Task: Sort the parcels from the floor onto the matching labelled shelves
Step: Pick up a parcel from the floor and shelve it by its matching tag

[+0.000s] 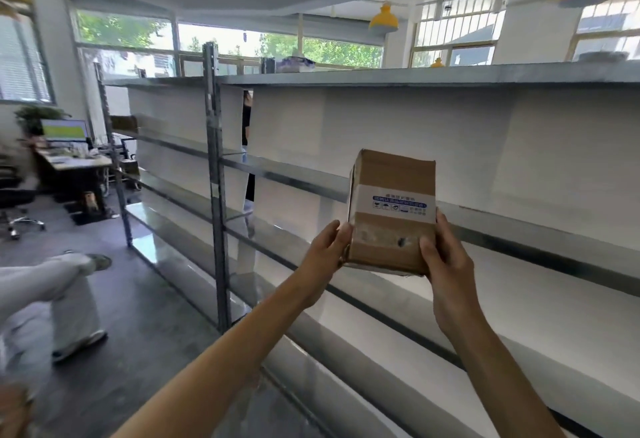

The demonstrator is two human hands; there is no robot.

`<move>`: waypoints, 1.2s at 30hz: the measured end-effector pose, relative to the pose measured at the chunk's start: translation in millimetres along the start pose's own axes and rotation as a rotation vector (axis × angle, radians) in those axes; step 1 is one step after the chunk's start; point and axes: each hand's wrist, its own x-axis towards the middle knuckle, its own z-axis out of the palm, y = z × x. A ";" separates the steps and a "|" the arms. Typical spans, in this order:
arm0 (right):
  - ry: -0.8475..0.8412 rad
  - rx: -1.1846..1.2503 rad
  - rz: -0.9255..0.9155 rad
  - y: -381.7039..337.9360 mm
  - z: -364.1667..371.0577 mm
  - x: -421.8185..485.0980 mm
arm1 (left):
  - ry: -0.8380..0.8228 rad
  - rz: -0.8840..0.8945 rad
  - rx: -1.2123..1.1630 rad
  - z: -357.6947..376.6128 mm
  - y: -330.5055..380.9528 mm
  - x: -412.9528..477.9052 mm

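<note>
You hold the box (393,212) mid-frame, left hand (323,257) and right hand (446,261) grasping its lower sides, raised before the shelves (519,226) (no shelf labels legible). Placing step: find the matching shelf, then set it down.

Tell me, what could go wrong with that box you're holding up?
1. The cardboard box is in the air, pinched only at its lower corners by the left hand and right hand; it could tip or slip.
2. Its label is blurry here, so it might land on the wrong shelf.
3. Another person's leg is close by on the left; a dropped box could hit it.
</note>
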 end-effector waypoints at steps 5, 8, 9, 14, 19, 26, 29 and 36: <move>-0.012 0.010 0.000 15.1 58.3 10.8 | 0.077 -0.008 -0.016 -48.3 -6.5 5.9; -0.021 0.001 -0.010 22.4 84.3 21.5 | 0.105 -0.014 -0.010 -69.1 -6.4 11.7; -0.029 -0.007 -0.012 24.6 91.0 25.0 | 0.110 -0.017 -0.007 -75.9 -7.1 13.5; -0.069 -0.006 -0.006 36.2 111.9 42.9 | 0.108 -0.029 -0.020 -105.0 -19.6 30.7; -0.086 0.020 0.004 56.7 122.0 69.9 | 0.128 -0.089 -0.075 -126.6 -39.6 63.8; -0.083 0.054 0.011 89.3 115.9 130.1 | 0.087 -0.112 -0.026 -140.5 -45.2 135.0; -0.104 0.046 0.013 101.3 111.9 156.5 | 0.018 -0.106 0.005 -140.1 -46.0 161.4; -0.047 0.018 0.014 122.2 108.8 200.0 | -0.023 -0.158 -0.077 -140.0 -60.6 216.0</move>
